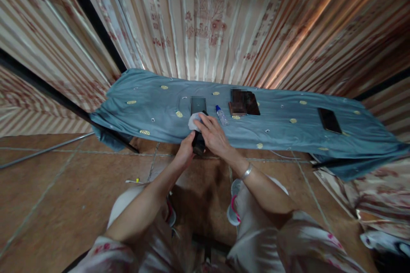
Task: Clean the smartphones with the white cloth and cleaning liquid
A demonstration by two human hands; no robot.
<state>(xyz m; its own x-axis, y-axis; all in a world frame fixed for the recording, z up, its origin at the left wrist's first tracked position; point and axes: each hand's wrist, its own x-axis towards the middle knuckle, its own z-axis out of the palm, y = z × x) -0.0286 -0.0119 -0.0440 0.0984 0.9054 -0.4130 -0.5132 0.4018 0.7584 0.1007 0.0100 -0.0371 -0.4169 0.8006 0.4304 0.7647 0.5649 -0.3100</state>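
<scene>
While a dark object (pixel 199 148) is grasped by the left hand (pixel 185 150) at the near edge of the blue table cover (pixel 275 130), a white cloth (pixel 193 122) is held under the right hand's (pixel 214 136) fingers, apparently against it. Wiping is judged to be in hand; a steady left grip and light strokes seem called for. Just beyond, a dark slab (pixel 198 104) is laid. The blue-capped bottle (pixel 221 115) could be knocked; dark flat items (pixel 252 103) and a black phone (pixel 329 120) are placed farther right.
</scene>
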